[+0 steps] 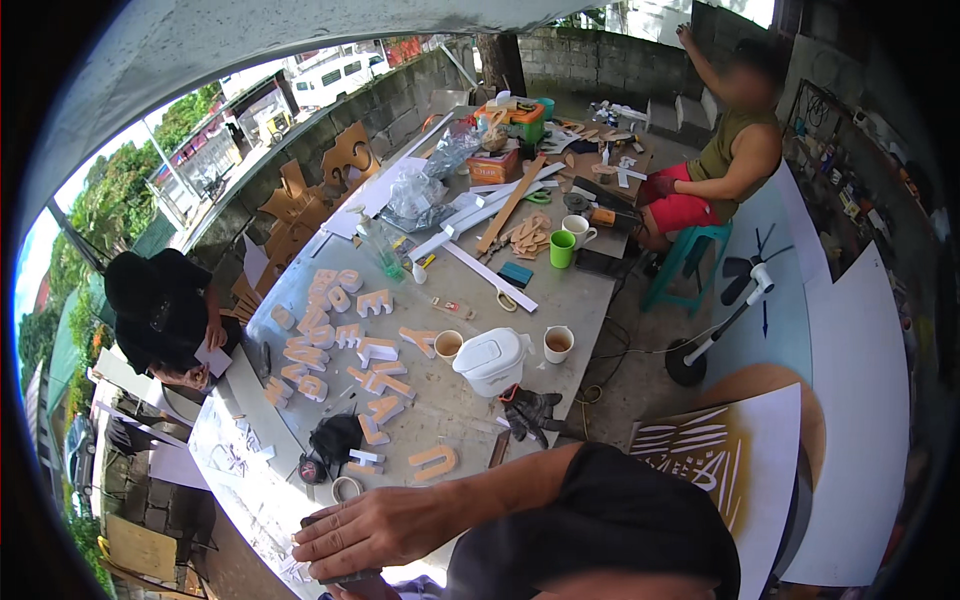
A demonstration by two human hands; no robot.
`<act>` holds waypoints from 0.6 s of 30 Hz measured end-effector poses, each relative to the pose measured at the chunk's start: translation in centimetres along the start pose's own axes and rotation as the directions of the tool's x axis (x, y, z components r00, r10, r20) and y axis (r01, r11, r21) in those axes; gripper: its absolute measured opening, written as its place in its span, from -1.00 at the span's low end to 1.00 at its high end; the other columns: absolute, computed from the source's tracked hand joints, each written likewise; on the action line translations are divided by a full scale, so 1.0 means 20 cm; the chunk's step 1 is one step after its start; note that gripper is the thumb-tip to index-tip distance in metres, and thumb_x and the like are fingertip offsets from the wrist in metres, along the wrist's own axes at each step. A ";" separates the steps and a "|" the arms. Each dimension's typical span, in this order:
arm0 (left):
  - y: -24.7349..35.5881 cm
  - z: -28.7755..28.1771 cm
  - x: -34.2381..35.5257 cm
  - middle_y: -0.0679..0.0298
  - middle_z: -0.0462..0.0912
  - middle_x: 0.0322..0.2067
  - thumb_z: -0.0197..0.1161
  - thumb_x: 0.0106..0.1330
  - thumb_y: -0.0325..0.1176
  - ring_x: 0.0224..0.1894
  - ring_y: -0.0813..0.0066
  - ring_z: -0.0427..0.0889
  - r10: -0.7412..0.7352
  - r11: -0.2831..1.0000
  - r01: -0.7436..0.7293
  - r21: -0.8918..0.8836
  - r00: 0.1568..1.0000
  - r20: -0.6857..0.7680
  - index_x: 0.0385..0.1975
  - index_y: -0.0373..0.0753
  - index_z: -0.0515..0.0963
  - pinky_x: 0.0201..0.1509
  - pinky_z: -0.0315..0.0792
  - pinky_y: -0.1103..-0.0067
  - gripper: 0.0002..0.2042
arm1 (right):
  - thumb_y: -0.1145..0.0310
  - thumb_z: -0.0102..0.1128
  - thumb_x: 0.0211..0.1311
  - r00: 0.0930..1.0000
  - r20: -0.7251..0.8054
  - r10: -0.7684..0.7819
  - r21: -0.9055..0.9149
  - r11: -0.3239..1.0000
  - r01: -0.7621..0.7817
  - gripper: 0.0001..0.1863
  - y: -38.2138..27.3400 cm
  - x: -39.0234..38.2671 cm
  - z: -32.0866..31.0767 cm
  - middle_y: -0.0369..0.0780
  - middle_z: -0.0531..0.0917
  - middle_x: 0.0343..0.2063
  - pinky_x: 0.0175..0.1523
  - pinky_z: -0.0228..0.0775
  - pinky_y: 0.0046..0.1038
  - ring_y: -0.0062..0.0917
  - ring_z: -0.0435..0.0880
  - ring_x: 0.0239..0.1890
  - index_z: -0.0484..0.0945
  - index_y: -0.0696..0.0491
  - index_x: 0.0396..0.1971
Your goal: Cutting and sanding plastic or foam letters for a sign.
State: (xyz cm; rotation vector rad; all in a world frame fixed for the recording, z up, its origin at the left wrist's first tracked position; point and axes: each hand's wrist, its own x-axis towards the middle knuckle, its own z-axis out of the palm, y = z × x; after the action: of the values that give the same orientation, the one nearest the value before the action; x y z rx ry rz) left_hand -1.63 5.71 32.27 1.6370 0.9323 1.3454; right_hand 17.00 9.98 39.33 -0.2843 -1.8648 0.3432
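My right hand reaches in from the lower right over the table's near edge. Its fingers lie close together on a dark flat piece, whose edges show beside the fingers; its kind is unclear. Just below, at the picture's lower edge, a bit of my left hand shows, its fingers hidden. Close to my right hand are a roll of tape, a U-shaped letter and a small H-shaped letter. More tan-faced block letters with white sides stand in rows farther off.
A white lidded pitcher, two cups and a black glove are on the table. Tools and scraps cover its far end. One person works at the left; another sits far right, near a fan.
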 end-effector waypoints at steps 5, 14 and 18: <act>0.01 0.01 0.03 -0.15 0.32 0.25 -0.10 0.55 -0.20 0.20 0.04 0.44 0.105 0.986 -0.110 0.124 0.993 0.045 0.38 -0.31 0.13 0.23 0.41 0.23 -0.50 | 0.52 0.29 0.13 0.999 -0.005 0.032 0.050 0.998 -0.031 -0.60 0.00 0.00 0.01 -0.03 0.59 0.14 0.36 0.36 -0.21 -0.19 0.53 0.25 0.60 0.13 0.03; 0.06 -0.04 0.02 -0.20 0.37 0.19 -0.11 0.56 -0.34 0.12 -0.05 0.50 0.254 0.882 -0.284 0.376 0.959 0.128 0.34 -0.32 0.19 0.15 0.46 0.20 -0.59 | 0.51 0.31 0.13 1.000 -0.002 -0.005 -0.014 1.000 0.005 -0.57 -0.05 -0.02 0.00 -0.04 0.57 0.17 0.36 0.37 -0.22 -0.21 0.51 0.27 0.59 0.10 0.07; 0.04 -0.06 0.01 -0.22 0.39 0.16 -0.11 0.57 -0.40 0.08 -0.09 0.52 0.299 0.814 -0.350 0.463 0.937 0.181 0.32 -0.33 0.21 0.11 0.48 0.19 -0.62 | 0.49 0.32 0.14 1.000 -0.010 0.029 -0.034 0.999 -0.029 -0.57 -0.03 -0.06 -0.03 -0.06 0.56 0.17 0.35 0.38 -0.24 -0.21 0.52 0.26 0.59 0.11 0.06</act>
State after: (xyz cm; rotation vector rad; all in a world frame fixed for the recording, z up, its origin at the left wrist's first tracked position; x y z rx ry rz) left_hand -2.72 5.71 33.19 2.3229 1.0212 1.2938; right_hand 17.85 9.06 38.68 -0.3361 -1.8600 0.3295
